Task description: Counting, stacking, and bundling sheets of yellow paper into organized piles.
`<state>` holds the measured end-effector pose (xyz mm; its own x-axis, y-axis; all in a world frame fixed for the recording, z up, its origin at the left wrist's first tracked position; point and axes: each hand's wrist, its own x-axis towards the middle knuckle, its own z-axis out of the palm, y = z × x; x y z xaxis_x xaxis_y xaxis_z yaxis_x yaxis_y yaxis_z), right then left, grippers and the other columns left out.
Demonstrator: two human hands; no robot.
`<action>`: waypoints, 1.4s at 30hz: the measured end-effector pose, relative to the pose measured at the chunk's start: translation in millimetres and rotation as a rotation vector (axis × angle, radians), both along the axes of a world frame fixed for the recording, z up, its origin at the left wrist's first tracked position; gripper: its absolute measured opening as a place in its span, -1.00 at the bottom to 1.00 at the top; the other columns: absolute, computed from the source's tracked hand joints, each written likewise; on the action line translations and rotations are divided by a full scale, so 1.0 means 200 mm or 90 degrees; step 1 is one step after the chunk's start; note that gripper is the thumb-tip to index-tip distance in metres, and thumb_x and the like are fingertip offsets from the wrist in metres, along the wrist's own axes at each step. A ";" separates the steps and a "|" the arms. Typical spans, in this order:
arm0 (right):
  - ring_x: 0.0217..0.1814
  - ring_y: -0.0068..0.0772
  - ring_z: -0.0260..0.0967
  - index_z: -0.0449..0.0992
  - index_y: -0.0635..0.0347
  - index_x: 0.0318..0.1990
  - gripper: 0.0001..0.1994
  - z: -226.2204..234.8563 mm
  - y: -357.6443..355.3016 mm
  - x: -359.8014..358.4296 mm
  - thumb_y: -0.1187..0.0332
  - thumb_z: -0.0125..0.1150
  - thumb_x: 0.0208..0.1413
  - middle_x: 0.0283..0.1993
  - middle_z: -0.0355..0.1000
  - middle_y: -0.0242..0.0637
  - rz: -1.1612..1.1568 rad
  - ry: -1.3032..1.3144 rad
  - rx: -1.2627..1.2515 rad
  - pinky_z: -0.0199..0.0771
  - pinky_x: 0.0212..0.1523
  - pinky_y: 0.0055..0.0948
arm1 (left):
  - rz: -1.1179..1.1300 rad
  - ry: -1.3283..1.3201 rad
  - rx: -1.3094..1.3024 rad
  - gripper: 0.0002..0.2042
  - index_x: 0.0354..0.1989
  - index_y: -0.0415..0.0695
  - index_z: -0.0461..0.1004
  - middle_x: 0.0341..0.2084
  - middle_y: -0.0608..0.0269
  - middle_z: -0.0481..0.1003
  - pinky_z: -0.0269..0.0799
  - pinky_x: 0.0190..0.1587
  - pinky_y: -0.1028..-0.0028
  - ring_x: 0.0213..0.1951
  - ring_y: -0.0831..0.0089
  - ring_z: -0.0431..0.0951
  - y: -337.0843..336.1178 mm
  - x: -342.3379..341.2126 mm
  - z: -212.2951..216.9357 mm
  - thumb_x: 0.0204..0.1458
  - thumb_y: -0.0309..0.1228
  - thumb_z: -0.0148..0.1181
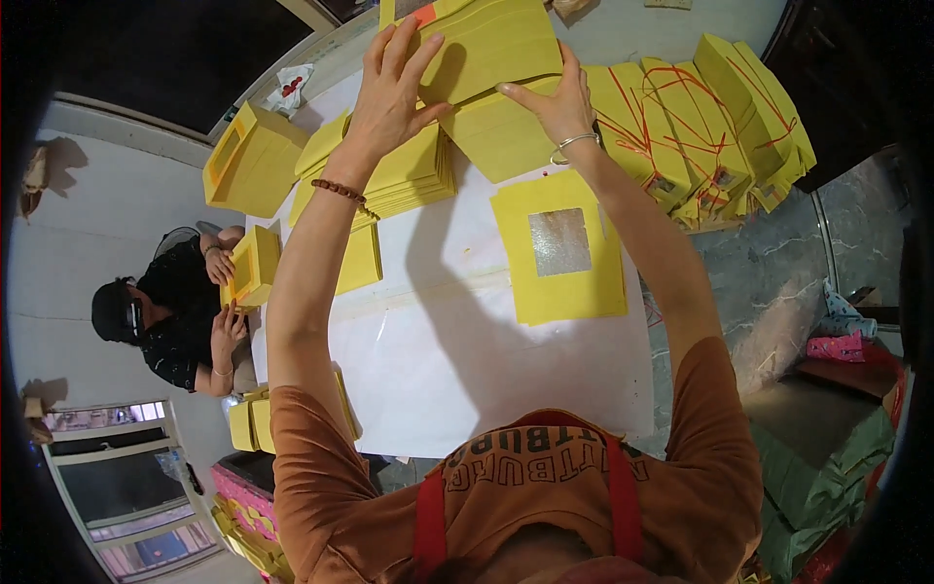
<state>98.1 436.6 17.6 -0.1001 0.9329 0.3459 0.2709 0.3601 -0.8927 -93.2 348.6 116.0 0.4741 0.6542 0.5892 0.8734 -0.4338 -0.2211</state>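
My left hand [394,92] is at the far side of the table with its fingers spread, touching the left side of a stack of yellow card pieces [496,44]. My right hand [559,102] grips the near right corner of the same stack, its thumb along the front edge and its fingers at the side. Below the stack's front edge a yellow card panel [516,141] slopes toward me. Nearer on the table lies a flat yellow card sheet [567,297] with a square, shiny clear window [559,241].
Piled yellow card [413,175] sits left of centre on the white table [467,360]. Bundles tied with red string [671,122] stand at the far right. At the left, a seated co-worker [185,311] handles a yellow box [255,265]; another yellow box [258,161] stands beyond.
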 end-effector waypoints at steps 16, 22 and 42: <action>0.23 0.03 -0.04 -0.04 -0.10 0.21 -0.01 0.04 0.00 0.00 -0.11 0.38 -0.45 0.20 0.03 -0.14 0.002 0.003 -0.047 -0.10 0.09 0.22 | -0.011 0.012 0.003 -0.10 0.19 0.02 -0.04 0.20 0.04 -0.09 0.04 0.15 0.13 0.16 -0.05 -0.04 0.02 0.03 0.04 -0.41 -0.37 0.40; 0.21 -0.02 0.01 -0.01 -0.05 0.20 -0.03 0.08 -0.03 -0.01 -0.10 0.36 -0.43 0.16 0.09 -0.15 -0.022 -0.062 -0.037 -0.01 0.08 0.10 | -0.022 -0.011 0.003 -0.13 0.15 0.06 0.05 0.18 0.09 -0.07 0.21 0.06 0.14 0.10 -0.07 0.01 0.00 0.03 0.04 -0.48 -0.44 0.35; 0.20 0.02 -0.01 -0.03 0.18 0.19 -0.07 0.11 -0.06 -0.02 0.09 0.38 -0.38 0.14 0.08 -0.01 -0.018 -0.145 0.061 0.02 0.10 -0.04 | -0.017 -0.022 0.005 -0.07 0.17 0.10 -0.01 0.18 0.01 -0.11 0.14 0.08 0.12 0.07 -0.10 0.02 -0.01 -0.04 -0.01 -0.48 -0.39 0.43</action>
<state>95.0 423.6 38.7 -0.1601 0.9007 0.4039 0.4724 0.4292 -0.7698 -101.5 347.4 113.1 0.4706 0.6368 0.6107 0.8687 -0.4555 -0.1944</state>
